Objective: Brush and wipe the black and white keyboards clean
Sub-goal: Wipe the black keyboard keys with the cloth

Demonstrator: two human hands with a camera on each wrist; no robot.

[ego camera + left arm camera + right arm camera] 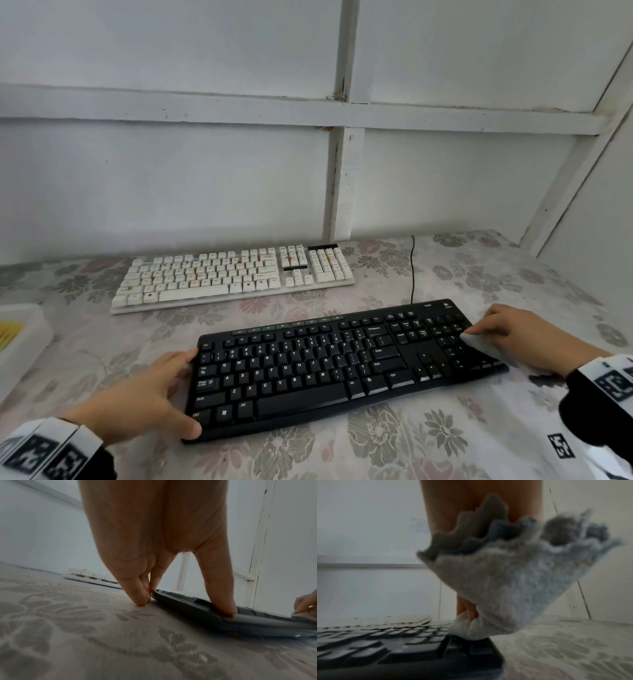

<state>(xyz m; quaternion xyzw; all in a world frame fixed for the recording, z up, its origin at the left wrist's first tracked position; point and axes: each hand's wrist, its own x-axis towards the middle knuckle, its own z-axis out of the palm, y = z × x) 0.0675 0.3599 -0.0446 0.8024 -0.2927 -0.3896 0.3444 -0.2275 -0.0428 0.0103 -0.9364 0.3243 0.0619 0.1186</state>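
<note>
A floral tablecloth (445,431) covers the table, the black keyboard (329,366) lying nearest the person and the white keyboard (233,277), stained orange on some keys, beyond it near the wall. The left hand (144,394) braces the black keyboard's left end, thumb on the near corner, fingers straight along the edge. The right hand (524,335) presses a pale cloth (479,342) onto the number pad, fingers gripping it; the wrist view is blurred, the cloth hiding most of the fingers. A white tray (20,339) is cut off at left, its yellow contents unclear.
</note>
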